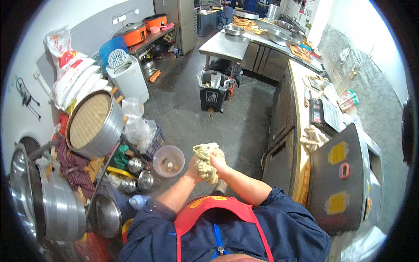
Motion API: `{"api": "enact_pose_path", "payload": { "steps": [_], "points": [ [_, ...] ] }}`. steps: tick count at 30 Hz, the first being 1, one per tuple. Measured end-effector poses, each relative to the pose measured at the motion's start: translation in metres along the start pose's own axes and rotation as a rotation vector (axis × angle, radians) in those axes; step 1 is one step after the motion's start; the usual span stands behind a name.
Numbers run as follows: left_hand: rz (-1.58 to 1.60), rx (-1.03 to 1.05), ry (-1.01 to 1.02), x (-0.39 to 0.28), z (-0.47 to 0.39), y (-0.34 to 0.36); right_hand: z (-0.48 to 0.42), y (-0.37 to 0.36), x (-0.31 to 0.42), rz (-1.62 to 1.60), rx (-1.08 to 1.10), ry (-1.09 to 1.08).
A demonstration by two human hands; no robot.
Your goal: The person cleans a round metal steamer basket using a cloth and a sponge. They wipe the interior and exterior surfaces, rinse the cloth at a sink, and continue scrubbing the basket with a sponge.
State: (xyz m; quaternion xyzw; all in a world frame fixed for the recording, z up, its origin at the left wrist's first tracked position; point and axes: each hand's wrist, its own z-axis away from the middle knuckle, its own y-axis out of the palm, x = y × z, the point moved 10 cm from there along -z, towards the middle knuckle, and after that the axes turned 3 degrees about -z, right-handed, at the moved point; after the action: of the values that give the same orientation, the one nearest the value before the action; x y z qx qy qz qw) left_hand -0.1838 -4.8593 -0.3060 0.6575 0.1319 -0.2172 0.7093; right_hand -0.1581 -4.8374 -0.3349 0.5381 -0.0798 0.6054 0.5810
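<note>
A bunched, yellowish-beige cloth point(207, 163) is squeezed between both hands in front of my chest. My left hand point(194, 168) grips it from the left side, and part of that hand is hidden behind the folds. On the right side, my right hand point(217, 163) is closed on the same cloth. Just left of the hands, a translucent plastic bucket point(168, 161) stands on the floor with some liquid and small bits at its bottom.
A black trash bin point(212, 95) stands ahead on the dark floor. Steamer pots point(95, 127) and metal lids crowd the left. A wooden-topped counter point(298, 131) with a scale point(324, 113) runs along the right. A steel table point(226, 46) is farther ahead; a person point(227, 14) stands beyond it.
</note>
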Motion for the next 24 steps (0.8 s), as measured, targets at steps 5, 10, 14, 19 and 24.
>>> {"api": "enact_pose_path", "payload": {
  "steps": [5, 10, 14, 19, 24],
  "points": [
    [-0.085, -0.13, 0.113, -0.054, -0.113, -0.013, -0.092, 0.009, 0.102, 0.237, 0.131, -0.259],
    [-0.108, -0.291, 0.048, -0.062, -0.22, -0.028, -0.176, -0.035, 0.16, 0.684, 0.079, -0.492],
    [-0.36, -0.588, 0.033, -0.069, -0.287, -0.081, -0.249, -0.072, 0.188, 1.236, 0.046, -0.49],
    [-0.437, -0.496, -0.051, -0.077, -0.422, -0.094, -0.353, -0.151, 0.283, 1.27, -0.297, -0.496],
    [-1.023, -0.148, 0.225, -0.144, -0.589, -0.075, -0.421, -0.151, 0.285, -0.325, 0.064, 0.378]
  ]
}}
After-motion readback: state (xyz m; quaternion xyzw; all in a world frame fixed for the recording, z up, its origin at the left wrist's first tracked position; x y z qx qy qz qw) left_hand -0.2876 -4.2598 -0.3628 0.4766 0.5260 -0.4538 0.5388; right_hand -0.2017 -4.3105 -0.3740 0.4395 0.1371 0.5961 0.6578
